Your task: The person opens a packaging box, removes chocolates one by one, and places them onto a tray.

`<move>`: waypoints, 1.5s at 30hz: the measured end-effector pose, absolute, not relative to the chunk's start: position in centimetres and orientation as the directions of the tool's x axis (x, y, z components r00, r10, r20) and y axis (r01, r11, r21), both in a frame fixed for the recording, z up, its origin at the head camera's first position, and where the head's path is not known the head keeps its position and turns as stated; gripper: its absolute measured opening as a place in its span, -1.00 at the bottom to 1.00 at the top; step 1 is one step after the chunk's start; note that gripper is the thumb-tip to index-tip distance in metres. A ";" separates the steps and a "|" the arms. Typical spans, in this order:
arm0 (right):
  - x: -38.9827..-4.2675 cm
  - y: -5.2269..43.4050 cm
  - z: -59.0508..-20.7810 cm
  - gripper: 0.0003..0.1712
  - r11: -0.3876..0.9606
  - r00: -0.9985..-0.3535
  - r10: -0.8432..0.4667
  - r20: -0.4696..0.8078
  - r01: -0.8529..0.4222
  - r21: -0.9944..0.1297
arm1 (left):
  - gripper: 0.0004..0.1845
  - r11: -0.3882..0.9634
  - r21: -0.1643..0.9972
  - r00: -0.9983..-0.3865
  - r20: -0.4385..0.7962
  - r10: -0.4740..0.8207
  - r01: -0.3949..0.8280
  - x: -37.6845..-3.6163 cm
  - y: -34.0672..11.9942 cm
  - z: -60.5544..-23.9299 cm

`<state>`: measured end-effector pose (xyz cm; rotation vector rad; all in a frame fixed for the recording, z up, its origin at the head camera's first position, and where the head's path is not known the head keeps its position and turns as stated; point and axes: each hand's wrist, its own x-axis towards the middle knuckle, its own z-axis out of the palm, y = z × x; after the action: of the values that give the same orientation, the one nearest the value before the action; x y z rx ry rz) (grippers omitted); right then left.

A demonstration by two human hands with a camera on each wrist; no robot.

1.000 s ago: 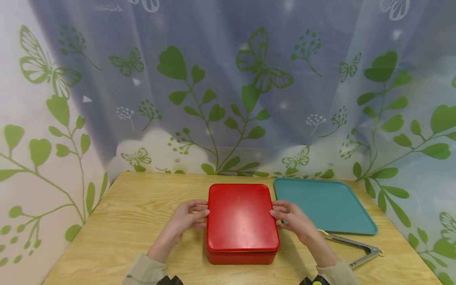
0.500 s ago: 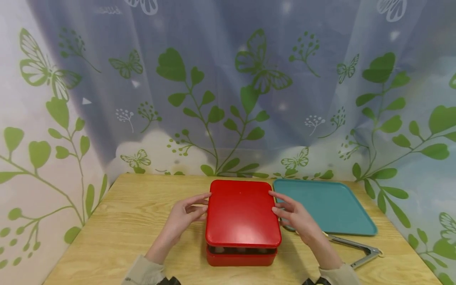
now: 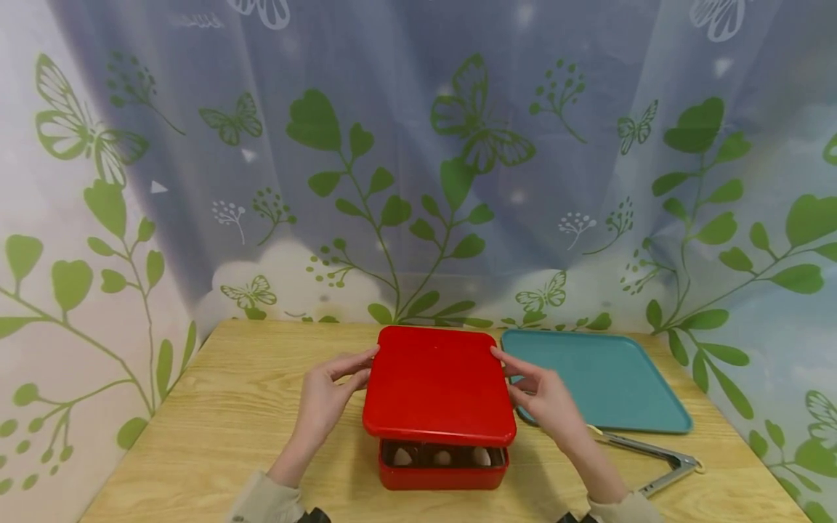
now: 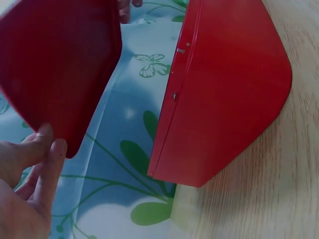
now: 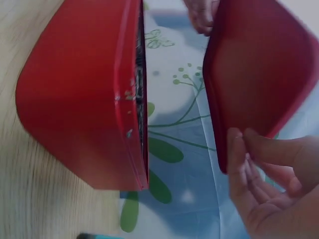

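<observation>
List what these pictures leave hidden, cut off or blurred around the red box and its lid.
- Box contents, head view: the raised lid covers all but a few pale rounded pieces at the front; too small to identify.
- Tongs, head view: near end hidden behind the right hand.
- Left hand, left wrist view: cut off by the frame edge.
- Box interior, right wrist view: blurred.

left hand [image 3: 325, 402]: raised, fingertips pinching | right hand [image 3: 544, 397]: raised, fingertips pinching | forearms angled inward
</observation>
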<state>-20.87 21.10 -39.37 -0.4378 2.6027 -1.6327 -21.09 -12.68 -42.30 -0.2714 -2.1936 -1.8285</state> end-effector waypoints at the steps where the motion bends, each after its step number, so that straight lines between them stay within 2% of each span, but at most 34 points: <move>1: -20.8 20.9 -39.4 -0.35 0.438 -0.960 -0.237 0.152 -0.245 -0.865 | -0.60 0.188 0.925 -0.939 0.342 -0.039 0.329 -21.1 -12.7 -42.2; 7: -20.2 20.1 -39.5 -0.39 0.569 -0.925 -0.155 0.347 -0.371 -0.734 | -0.67 0.183 0.884 -0.890 0.449 -0.077 0.430 -21.0 -12.6 -42.0; 13: -19.9 19.8 -39.4 -0.47 0.553 -0.913 -0.114 0.391 -0.386 -0.739 | -0.73 0.202 0.843 -0.844 0.525 -0.106 0.499 -20.9 -12.5 -42.0; 19: -20.0 19.7 -39.6 -0.86 0.507 -0.891 -0.101 0.443 -0.429 -0.747 | -0.83 0.203 0.890 -0.889 0.439 -0.134 0.409 -20.8 -12.3 -41.8; 26: -20.1 19.9 -39.9 -0.82 0.546 -0.856 -0.093 0.509 -0.471 -0.693 | -0.77 0.135 0.940 -0.934 0.331 -0.133 0.313 -20.6 -12.1 -42.0; 30: -20.1 19.9 -40.0 -0.70 0.503 -0.899 -0.094 0.428 -0.413 -0.759 | -0.73 0.111 0.951 -0.946 0.300 -0.121 0.287 -20.6 -11.9 -42.1; 36: -20.5 19.8 -40.2 -0.43 0.397 -0.976 -0.086 0.200 -0.217 -0.892 | -0.68 0.123 0.974 -0.974 0.204 -0.095 0.192 -20.7 -11.5 -42.4; 41: -21.1 20.1 -40.8 -0.37 0.371 -0.992 -0.117 0.051 -0.091 -0.924 | -0.66 0.137 0.983 -0.989 0.134 -0.065 0.124 -20.7 -11.2 -42.7; 45: -21.2 20.4 -41.3 -0.36 0.357 -0.983 -0.183 0.001 -0.068 -0.932 | -0.64 0.116 0.991 -0.996 0.071 -0.055 0.065 -20.8 -11.2 -43.0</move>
<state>-21.21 20.44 -41.28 -0.2324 2.5015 -1.7099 -20.80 -11.22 -42.96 -0.0098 -2.2780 -2.0306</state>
